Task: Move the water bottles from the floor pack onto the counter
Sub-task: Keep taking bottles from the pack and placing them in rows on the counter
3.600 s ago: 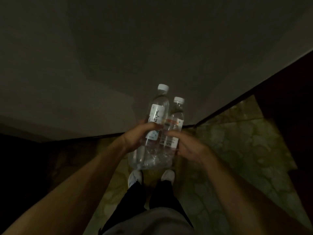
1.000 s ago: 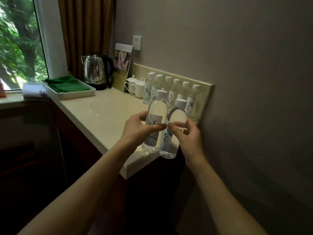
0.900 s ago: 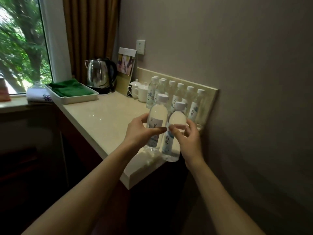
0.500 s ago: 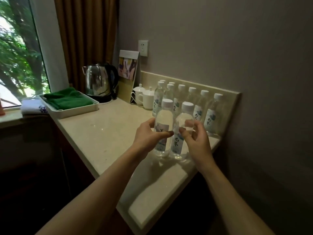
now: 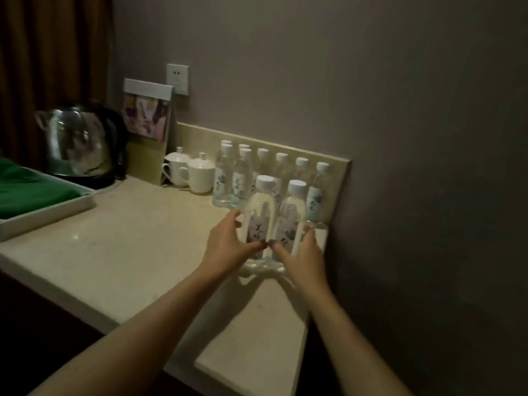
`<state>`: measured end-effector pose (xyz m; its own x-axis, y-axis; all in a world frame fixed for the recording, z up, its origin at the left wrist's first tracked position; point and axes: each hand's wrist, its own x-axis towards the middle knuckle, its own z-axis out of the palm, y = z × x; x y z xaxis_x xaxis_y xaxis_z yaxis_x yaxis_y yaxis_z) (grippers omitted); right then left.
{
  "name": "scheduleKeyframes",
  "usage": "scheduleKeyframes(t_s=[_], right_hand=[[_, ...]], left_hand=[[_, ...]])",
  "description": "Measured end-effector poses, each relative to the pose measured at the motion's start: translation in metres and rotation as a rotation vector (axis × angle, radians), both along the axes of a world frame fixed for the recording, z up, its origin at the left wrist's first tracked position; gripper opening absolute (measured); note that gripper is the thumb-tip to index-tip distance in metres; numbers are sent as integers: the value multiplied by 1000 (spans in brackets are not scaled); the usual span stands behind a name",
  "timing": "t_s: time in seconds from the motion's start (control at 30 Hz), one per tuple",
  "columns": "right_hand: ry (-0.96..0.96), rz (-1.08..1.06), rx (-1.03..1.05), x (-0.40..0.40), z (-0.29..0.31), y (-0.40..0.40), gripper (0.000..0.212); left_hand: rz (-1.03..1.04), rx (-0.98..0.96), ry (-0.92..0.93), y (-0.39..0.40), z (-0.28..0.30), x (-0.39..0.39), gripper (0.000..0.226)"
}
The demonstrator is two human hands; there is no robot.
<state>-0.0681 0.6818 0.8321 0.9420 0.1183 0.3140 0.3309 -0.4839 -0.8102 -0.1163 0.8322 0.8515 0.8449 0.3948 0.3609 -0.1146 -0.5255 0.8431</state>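
Two clear water bottles with white caps stand upright side by side on the beige counter (image 5: 120, 252). My left hand (image 5: 228, 247) wraps the left bottle (image 5: 260, 207). My right hand (image 5: 303, 252) wraps the right bottle (image 5: 291, 212). Their bases touch the counter top. Behind them, against the low backsplash, stands a row of several more water bottles (image 5: 317, 190) of the same kind. The floor pack is out of view.
Two white lidded cups (image 5: 197, 174) stand left of the bottle row. A steel kettle (image 5: 77, 141), a leaning card (image 5: 147, 115) and a white tray with green cloth (image 5: 34, 195) occupy the far left. The counter's right end meets the wall.
I carried the two bottles from over the floor to the counter, moved them further in toward the bottle row, and set them down. The view has shifted right and darkened.
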Motion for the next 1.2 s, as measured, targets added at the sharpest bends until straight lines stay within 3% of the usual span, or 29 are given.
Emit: scheduleKeyframes(t_s=[0.13, 0.3, 0.87, 1.2], right_hand=[[-8, -137, -65, -13, 11, 15, 55], [30, -247, -244, -9, 18, 24, 62], [78, -271, -259, 87, 16, 62, 66], [90, -288, -248, 124, 18, 72, 69]], left_hand=[[33, 62, 13, 3, 1, 1, 49], [27, 103, 12, 10, -3, 22, 42], [34, 208, 4, 42, -6, 122, 37], [12, 487, 52, 56, -3, 158, 37]])
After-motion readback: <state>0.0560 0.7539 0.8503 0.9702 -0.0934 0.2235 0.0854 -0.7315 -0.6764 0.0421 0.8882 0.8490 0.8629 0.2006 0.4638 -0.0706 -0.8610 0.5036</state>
